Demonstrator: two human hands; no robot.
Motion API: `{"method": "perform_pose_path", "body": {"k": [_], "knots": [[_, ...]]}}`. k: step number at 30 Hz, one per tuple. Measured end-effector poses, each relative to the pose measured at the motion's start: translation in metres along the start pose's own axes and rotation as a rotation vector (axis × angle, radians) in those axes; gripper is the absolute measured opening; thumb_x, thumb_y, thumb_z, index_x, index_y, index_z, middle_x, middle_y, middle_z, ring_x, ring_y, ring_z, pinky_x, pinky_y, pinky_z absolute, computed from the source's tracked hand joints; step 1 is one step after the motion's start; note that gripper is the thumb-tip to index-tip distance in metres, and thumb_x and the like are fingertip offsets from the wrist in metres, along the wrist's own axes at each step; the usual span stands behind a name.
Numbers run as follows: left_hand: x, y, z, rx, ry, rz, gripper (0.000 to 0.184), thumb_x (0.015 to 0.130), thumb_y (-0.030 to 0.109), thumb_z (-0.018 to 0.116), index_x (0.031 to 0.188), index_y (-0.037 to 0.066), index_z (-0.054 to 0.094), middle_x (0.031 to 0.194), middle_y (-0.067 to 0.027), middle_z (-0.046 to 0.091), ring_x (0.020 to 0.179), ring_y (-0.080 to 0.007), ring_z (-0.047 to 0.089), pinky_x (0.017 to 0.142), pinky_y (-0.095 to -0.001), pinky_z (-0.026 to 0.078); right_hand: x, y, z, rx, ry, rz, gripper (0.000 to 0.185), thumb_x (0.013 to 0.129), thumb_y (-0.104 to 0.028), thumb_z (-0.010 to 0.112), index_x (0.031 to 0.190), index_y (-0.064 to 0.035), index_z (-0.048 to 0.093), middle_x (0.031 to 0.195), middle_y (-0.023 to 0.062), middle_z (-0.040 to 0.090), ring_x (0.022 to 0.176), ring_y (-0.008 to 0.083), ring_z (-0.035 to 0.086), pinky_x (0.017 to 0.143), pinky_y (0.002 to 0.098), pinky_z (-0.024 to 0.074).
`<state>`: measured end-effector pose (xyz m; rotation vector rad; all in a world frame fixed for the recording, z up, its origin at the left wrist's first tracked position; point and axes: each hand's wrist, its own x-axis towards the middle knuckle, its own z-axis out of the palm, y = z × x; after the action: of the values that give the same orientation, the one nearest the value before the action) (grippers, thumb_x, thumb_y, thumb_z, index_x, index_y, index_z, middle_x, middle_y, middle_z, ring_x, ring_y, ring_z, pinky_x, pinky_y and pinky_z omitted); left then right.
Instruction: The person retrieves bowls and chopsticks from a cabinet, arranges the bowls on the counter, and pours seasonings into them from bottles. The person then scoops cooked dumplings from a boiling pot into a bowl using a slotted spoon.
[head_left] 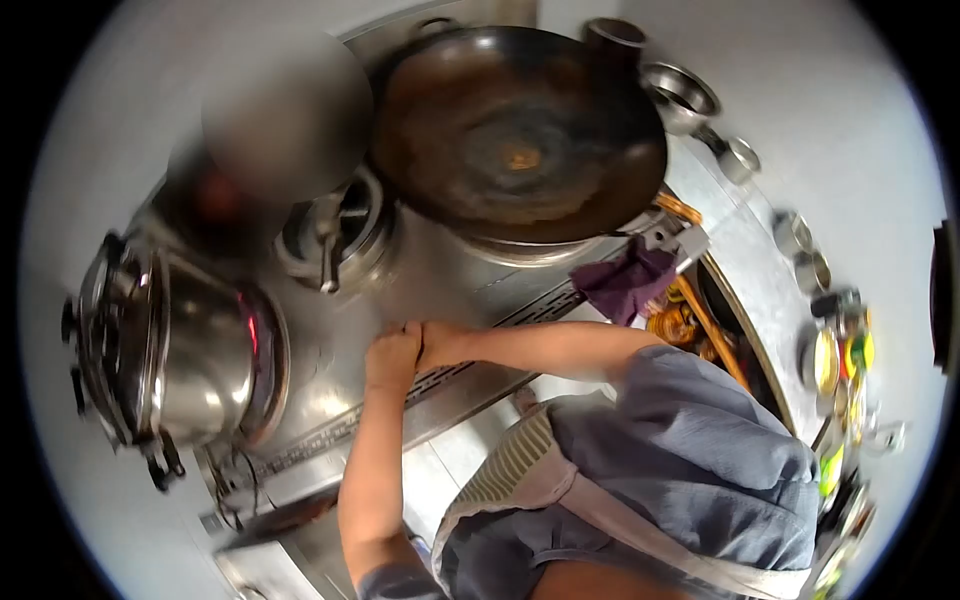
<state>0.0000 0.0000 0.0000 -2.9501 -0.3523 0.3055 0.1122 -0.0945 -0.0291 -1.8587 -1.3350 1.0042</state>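
Silvery metal desk (pixel 315 370), with dark slotted openings along its front edge, fills the middle of the head view. Above this surface, near the front edge, the left hand (pixel 394 357) and the right hand (pixel 440 346) meet and touch each other. On the left side the grip has its fingers folded; on the right side the fingers are mostly hidden, and I cannot tell if either grip pinches something small. Nearest to them, farther back on the desk, stands a round steel vessel (pixel 370 242) with a metal handle or spout in front of it. Behind it, a grey round shape (pixel 290 115) is too blurred to name. At the left is a big shiny steel pot (pixel 205 340) with dark handles. Beyond the hands is a wide dark brown metal wok (pixel 500 100), and a crumpled purple cloth (pixel 625 285) hangs just beside its near rim.
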Motion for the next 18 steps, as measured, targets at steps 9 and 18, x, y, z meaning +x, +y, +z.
{"method": "perform_pose_path", "body": {"k": [9, 18], "knots": [[-0.005, 0.033, -0.005, 0.050, 0.003, 0.092, 0.037, 0.079, 0.006, 0.073, 0.110, 0.009, 0.051, 0.106, -0.0159, 0.064, 0.091, -0.0313, 0.069, 0.074, -0.0371, 0.058, -0.063, -0.010, -0.016, 0.090, 0.088, 0.062, 0.062, 0.068, -0.039, 0.081, 0.116, -0.0058, 0.062, 0.100, 0.0168, 0.071, 0.094, 0.0334, 0.067, 0.083, 0.0412, 0.0527], [-0.051, 0.074, 0.008, -1.162, -0.014, 0.033, 0.078, 0.069, 0.001, 0.084, 0.135, 0.005, 0.042, 0.124, -0.0132, 0.055, 0.109, -0.0258, 0.058, 0.093, -0.0376, 0.049, -0.159, 0.008, 0.046, 0.412, 0.557, 0.075, 0.056, 0.083, -0.035, 0.075, 0.122, -0.0001, 0.055, 0.114, 0.0176, 0.063, 0.107, 0.0311, 0.062, 0.093, 0.0374, 0.0492]]}}
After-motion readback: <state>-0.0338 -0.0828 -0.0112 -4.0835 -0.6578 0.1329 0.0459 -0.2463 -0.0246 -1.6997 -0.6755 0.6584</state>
